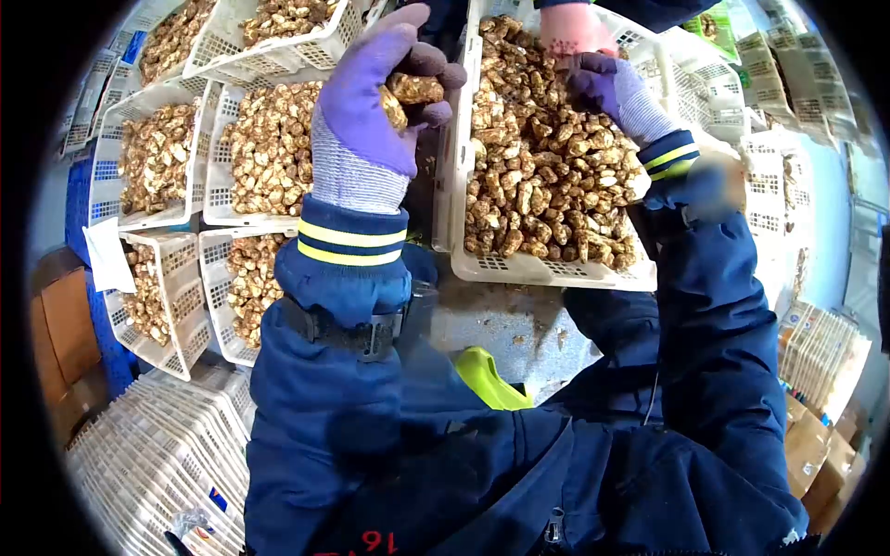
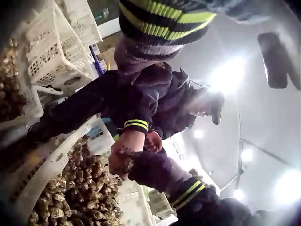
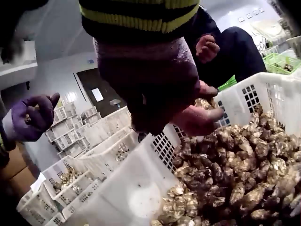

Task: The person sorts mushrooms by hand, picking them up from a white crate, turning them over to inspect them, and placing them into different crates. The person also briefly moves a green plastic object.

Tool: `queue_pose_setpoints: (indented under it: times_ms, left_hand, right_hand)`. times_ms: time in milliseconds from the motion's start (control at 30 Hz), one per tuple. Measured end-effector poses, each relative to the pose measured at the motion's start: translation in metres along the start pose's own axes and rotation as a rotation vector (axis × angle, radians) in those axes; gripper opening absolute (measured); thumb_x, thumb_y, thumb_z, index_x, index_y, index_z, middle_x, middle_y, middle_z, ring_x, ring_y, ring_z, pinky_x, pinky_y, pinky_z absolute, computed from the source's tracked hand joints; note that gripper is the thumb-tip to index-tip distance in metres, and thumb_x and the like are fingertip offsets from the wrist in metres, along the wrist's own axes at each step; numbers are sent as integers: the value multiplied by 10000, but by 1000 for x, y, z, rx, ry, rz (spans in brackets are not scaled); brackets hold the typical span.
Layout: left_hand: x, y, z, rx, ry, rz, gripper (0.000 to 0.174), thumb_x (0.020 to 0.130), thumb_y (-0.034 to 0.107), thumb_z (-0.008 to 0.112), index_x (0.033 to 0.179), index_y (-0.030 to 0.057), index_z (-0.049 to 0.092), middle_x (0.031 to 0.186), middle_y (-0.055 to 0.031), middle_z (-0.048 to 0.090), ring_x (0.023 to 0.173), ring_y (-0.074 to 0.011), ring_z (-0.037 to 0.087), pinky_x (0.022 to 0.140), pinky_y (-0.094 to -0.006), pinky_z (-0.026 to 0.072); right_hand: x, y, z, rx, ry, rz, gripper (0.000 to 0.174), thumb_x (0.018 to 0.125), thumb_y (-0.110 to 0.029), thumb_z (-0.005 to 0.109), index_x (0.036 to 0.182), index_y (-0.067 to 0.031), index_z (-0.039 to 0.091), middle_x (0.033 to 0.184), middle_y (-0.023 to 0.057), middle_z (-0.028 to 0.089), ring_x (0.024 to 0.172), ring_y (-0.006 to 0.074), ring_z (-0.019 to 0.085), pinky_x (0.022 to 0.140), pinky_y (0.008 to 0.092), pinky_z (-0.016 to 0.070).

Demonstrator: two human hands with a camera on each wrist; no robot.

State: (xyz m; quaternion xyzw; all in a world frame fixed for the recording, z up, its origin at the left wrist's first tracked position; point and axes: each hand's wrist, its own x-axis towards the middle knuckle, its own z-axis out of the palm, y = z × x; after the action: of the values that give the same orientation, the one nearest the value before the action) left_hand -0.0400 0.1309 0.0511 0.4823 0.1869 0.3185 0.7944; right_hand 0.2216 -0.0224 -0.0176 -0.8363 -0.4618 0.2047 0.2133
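Note:
My left hand [image 1: 375, 111], in a purple glove, holds knobbly brown-and-cream pieces [image 1: 415, 89] in its curled fingers, raised left of a white crate [image 1: 519, 271] full of similar pieces [image 1: 556, 185]. Above that crate's far part is my right hand [image 1: 607, 91], right beside another person's pink hand [image 1: 573, 32]. From the right wrist view, my right hand [image 3: 150, 89] is dark, and the other person's hand [image 3: 195, 120] has a piece [image 3: 204, 103] at its fingers. Whether my right fingers grip anything is hidden.
More filled white crates [image 1: 158, 222] stand at the left. Nested empty crates [image 1: 162, 463] are stacked at lower left, others [image 1: 820, 357] at the right beside cardboard boxes [image 1: 807, 445]. The other person [image 2: 174, 99] faces me across the crate. A green crate [image 3: 282, 61] stands beyond.

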Motion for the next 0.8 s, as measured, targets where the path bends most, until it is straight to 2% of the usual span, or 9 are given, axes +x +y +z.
queue_pose_setpoints:
  times_ms: [33,133,200,267,333,400,467,600,800]
  left_hand:
    - [1,-2,-4,227,-196,226,376,948,282,538,1255,66,558,912,-86,647,770,-149,625,580,-231,473]
    - [-3,-1,13,192,-138,-219,394,942,207,533,1299,49,486,909,-95,656,729,-161,657,543,-209,519]
    - [-2,-17,14,83,-260,-300,483,929,347,573,1307,63,477,1027,-125,639,695,-150,650,521,-226,511]
    - [-5,-24,18,89,-263,-250,486,927,390,569,1291,78,497,1013,-124,641,706,-152,648,524,-230,505]
    - [-2,-11,15,29,-243,-380,446,931,364,568,1268,76,520,1023,-122,643,738,-151,653,553,-218,506]
    - [-6,-15,2,61,-292,-199,419,945,361,540,1199,29,560,1037,-124,655,834,-157,670,641,-239,542]
    - [-3,-9,2,-222,-234,-309,400,951,360,528,1202,49,563,1004,-109,669,867,-178,674,668,-264,558]
    - [8,-16,4,-446,-210,-402,573,885,297,642,1373,89,425,1050,-122,639,907,-264,652,715,-364,570]
    - [-2,-17,13,-265,-150,-289,343,926,306,568,1109,20,619,963,-135,678,880,-256,681,601,-321,567]
  right_hand:
    - [-3,-9,-5,61,-18,3,248,913,-144,532,1127,-64,628,862,147,649,791,256,642,711,326,508]
    - [-19,-56,-31,-175,160,-470,283,893,-111,571,1166,-41,590,905,80,639,839,176,635,722,274,519]
    - [-31,-120,-51,-390,285,-721,288,896,-105,581,1179,-52,600,966,83,659,876,148,641,738,259,515]
    - [-46,-173,-59,351,8,-27,299,896,-212,598,1112,-6,616,915,127,675,838,169,640,766,291,484]
    - [-23,-115,-44,278,264,-263,293,905,-149,583,1189,-77,604,1032,126,661,912,187,649,755,266,507]
    - [-7,-71,-21,-128,262,-62,340,903,-251,575,1209,-105,595,1063,150,658,933,246,650,805,332,509]
    - [8,-35,29,-684,-336,158,389,871,-319,563,1204,-120,596,1083,145,654,957,299,640,851,406,498]
    - [-10,23,109,-818,-190,2,266,825,-273,558,1033,-132,645,1106,65,652,1060,261,596,878,435,467]
    - [-8,53,48,-309,-150,243,367,815,-380,580,1056,-119,670,979,159,681,951,332,638,854,427,494]
